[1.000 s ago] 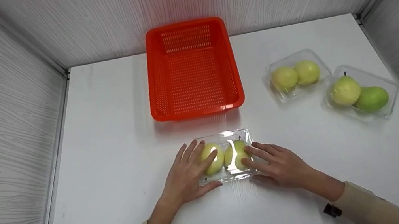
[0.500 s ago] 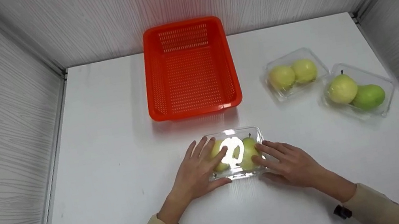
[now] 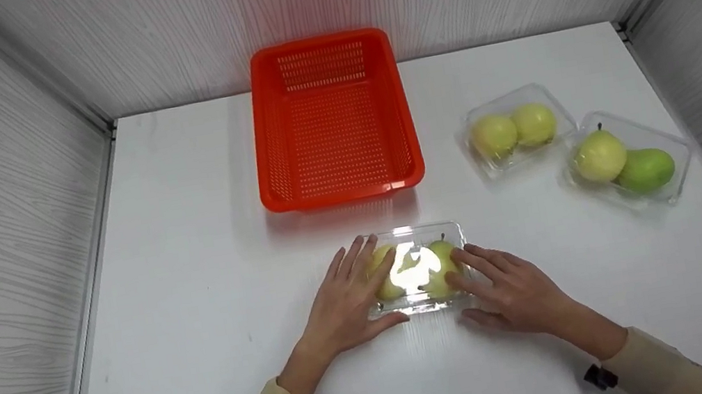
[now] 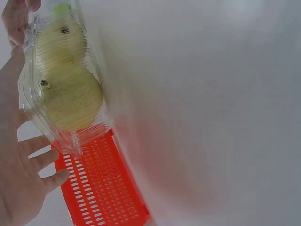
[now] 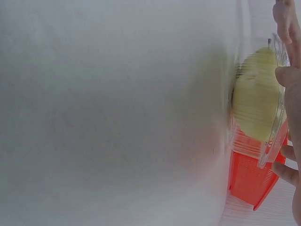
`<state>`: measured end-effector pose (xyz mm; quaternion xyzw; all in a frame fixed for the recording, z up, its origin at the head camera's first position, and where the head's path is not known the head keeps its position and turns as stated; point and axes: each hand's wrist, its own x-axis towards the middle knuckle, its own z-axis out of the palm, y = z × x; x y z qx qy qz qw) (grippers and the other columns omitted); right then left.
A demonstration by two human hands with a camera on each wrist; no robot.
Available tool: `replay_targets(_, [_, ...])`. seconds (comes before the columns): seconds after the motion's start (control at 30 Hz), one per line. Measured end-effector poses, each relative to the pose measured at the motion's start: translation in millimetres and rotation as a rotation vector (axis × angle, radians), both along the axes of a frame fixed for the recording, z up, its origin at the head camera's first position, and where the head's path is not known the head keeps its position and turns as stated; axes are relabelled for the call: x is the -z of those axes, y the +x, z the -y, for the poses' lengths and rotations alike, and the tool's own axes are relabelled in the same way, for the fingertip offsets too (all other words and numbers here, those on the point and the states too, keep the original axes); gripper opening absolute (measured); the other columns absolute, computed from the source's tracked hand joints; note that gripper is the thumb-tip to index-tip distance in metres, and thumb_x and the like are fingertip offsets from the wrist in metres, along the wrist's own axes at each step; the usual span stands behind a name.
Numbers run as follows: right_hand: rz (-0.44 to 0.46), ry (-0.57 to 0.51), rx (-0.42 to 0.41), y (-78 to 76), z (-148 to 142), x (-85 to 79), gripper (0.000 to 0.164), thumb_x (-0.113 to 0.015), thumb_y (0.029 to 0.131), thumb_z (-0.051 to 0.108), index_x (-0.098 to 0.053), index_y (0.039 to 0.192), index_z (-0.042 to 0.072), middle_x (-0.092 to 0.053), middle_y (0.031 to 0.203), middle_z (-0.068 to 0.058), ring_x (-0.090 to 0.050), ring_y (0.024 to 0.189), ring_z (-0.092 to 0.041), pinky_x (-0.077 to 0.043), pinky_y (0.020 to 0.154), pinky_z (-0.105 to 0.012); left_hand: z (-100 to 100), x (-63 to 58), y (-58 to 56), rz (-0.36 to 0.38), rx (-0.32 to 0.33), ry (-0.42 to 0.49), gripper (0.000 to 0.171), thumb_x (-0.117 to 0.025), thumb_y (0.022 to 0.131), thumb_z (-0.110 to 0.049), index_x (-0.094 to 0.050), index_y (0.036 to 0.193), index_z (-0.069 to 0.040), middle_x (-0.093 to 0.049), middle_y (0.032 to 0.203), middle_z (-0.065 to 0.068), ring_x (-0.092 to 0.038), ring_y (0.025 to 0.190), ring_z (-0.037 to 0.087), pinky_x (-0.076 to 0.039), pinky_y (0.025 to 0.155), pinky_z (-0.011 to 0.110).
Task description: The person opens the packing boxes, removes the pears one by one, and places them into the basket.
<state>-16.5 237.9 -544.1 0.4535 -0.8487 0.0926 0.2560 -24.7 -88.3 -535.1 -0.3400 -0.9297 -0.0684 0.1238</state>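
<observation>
Before me on the white table lies a clear plastic clamshell box (image 3: 420,302) with its lid down over two pears. The left pear (image 3: 390,282) is partly covered by fingers, and glare hides part of the right pear (image 3: 442,274), whose stem points away. My left hand (image 3: 340,308) lies over the box's left end, fingers straight on the lid and thumb along the near edge. At the right end, fingertips of my right hand (image 3: 510,288) touch the lid's edge, with the thumb spread toward me. The left wrist view shows the box (image 4: 66,113) from its near side.
A red plastic basket (image 3: 411,124) stands behind the box, near the back wall. To the right are two more clear boxes, one box (image 3: 505,103) with two yellow pears, the other box (image 3: 647,132) with a yellow and a green pear. Wood-grain panels enclose the table.
The box and both hands have slid a little to the right. Lately my right thumb has eased away from the near edge of the box, while the left hand stays almost still.
</observation>
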Motion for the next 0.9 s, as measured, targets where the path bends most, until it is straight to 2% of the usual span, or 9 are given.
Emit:
replay_targets(0.2, [-0.007,-0.008,0.065,2.2,13.1,-4.4,0.052,-0.056,0.104,0.051,-0.067,0.138,0.013,-0.067,0.142,-0.017,-0.067,0.126,-0.035,-0.063,0.089,-0.044,10.7,-2.7,2.2,0.095,-0.064,0.109,0.106,-0.069,0.086,-0.073,-0.036,0.164,-0.01,-0.043,0.167,0.014,-0.041,0.156,0.032,-0.04,0.127,0.047])
replay_targets(0.37, [-0.055,-0.052,0.103,4.8,29.9,-10.8,0.051,-0.053,0.105,0.051,-0.07,0.134,0.012,-0.068,0.14,-0.017,-0.07,0.118,-0.034,-0.064,0.079,-0.042,19.2,-8.4,5.8,0.23,-0.103,0.263,0.105,-0.075,0.087,-0.063,-0.033,0.164,-0.006,-0.04,0.169,0.014,-0.04,0.157,0.03,-0.04,0.127,0.046])
replay_targets(0.5, [-0.091,-0.109,0.119,8.8,45.9,-16.2,0.047,-0.062,0.101,0.046,-0.071,0.131,0.011,-0.07,0.134,-0.017,-0.071,0.107,-0.033,-0.063,0.07,-0.039,25.2,-12.9,9.9,0.4,-0.159,0.424,0.102,-0.078,0.09,-0.053,-0.029,0.165,-0.005,-0.037,0.171,0.013,-0.039,0.157,0.03,-0.041,0.126,0.049])
replay_targets(0.6, [-0.093,-0.14,0.122,11.9,57.5,-19.2,0.045,-0.064,0.101,0.047,-0.072,0.127,0.011,-0.073,0.124,-0.014,-0.071,0.098,-0.03,-0.063,0.068,-0.037,28.9,-15.1,11.6,0.54,-0.208,0.57,0.099,-0.079,0.092,-0.046,-0.027,0.167,-0.008,-0.037,0.171,0.012,-0.041,0.156,0.032,-0.043,0.124,0.052])
replay_targets(0.7, [-0.05,-0.152,0.111,15.7,68.1,-22.8,0.046,-0.064,0.101,0.05,-0.073,0.124,0.011,-0.073,0.112,-0.01,-0.07,0.089,-0.026,-0.063,0.066,-0.033,31.6,-15.5,11.7,0.673,-0.237,0.737,0.095,-0.079,0.094,-0.038,-0.027,0.166,-0.007,-0.04,0.168,0.017,-0.046,0.152,0.036,-0.046,0.121,0.054])
replay_targets(0.77, [-0.022,-0.156,0.097,18.2,74.9,-24.5,0.047,-0.074,0.096,0.05,-0.074,0.122,0.01,-0.071,0.105,-0.008,-0.069,0.083,-0.022,-0.061,0.062,-0.028,32.7,-15.7,11.6,0.764,-0.267,0.843,0.091,-0.079,0.095,-0.031,-0.027,0.166,-0.006,-0.044,0.165,0.02,-0.05,0.149,0.038,-0.05,0.118,0.052])
replay_targets(0.9, [0.002,-0.153,0.08,22.0,87.1,-24.5,0.049,-0.083,0.088,0.048,-0.075,0.118,0.01,-0.067,0.094,-0.004,-0.066,0.076,-0.016,-0.056,0.055,-0.022,34.2,-15.4,12.2,0.92,-0.343,0.996,0.084,-0.076,0.097,-0.021,-0.029,0.165,-0.007,-0.051,0.158,0.021,-0.058,0.142,0.037,-0.054,0.113,0.049])
